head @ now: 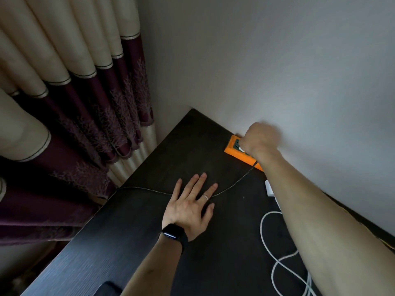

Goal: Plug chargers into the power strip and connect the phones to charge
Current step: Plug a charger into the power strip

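A: Where is the strip?

B: The orange strip (232, 151) lies on the dark desk (119, 242), at its far edge against the wall (277, 71). Only its left end shows; the right hand (259, 138) covers the rest.

A: What is that hand doing?

B: It is curled into a loose fist over the strip's sockets, knuckles up, blurred. A small white thing (241, 148) peeks out under the fingers, right at a socket. I can't tell whether it is a charger, nor whether it is seated.

A: So the fingers are closed on it?

B: Curled together around something, it seems, but the blur and the back of the hand hide the grip. I can't say for sure.

A: And the left hand (190, 207)?

B: Flat on the desk, palm down, fingers spread. There is a ring (205, 197) on one finger and a black watch (171, 233) on the wrist. It rests on top of a dark braided cord (233, 185) that runs from the strip, under the hand, and off the desk's left edge.

A: Any other cables?

B: A white cable (277, 265) lies in loops on the desk near the right forearm, and a white block (269, 188) sits just beside that arm, partly hidden. A curtain (74, 92) hangs to the left.
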{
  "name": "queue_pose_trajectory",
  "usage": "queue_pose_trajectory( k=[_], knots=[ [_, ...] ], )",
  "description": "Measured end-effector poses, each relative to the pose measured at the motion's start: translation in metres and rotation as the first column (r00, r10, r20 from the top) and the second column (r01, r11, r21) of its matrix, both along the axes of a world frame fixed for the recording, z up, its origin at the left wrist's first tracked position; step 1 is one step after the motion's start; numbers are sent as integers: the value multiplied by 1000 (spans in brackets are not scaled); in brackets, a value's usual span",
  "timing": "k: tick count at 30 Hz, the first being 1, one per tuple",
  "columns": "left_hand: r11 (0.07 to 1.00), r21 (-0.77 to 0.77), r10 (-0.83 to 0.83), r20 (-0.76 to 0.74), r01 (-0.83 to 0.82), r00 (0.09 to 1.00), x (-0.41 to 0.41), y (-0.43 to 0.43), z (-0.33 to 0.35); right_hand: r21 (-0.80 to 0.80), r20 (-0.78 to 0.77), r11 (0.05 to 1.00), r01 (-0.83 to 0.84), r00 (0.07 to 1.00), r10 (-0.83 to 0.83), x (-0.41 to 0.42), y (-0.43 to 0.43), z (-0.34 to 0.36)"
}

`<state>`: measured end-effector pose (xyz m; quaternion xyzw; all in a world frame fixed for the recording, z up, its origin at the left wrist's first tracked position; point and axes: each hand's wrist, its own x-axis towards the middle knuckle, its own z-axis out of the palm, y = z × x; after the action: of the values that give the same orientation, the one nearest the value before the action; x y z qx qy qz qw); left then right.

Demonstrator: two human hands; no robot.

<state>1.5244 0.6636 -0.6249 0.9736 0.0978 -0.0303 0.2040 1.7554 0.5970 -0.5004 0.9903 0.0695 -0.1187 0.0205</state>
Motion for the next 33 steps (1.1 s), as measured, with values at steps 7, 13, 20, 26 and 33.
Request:
queue_pose_trajectory(
  k=[7, 13, 20, 26, 33],
  knots=[
    [1000, 28, -1, 17, 1, 1000, -3, -2, 0, -171, 27, 982, -85, 995, 91, -17, 20, -9],
    [999, 0, -44, 30, 44, 999, -6, 4, 1, -139, 34, 990, -29, 999, 34, -17, 18, -13],
    [986, 129, 89, 121, -104, 989, -39, 50, 15, 39, 41, 999, 14, 999, -15, -18, 2, -6],
    [983, 161, 95, -32, -88, 995, -44, 78, 39, 655, -200, 620, 431, 891, -408, -97, -42, -12],
    [998, 64, -1, 166, -9, 986, -78, 76, 84, 695, -619, 430, 577, 784, -52, -247, -8, -31]
  ],
)
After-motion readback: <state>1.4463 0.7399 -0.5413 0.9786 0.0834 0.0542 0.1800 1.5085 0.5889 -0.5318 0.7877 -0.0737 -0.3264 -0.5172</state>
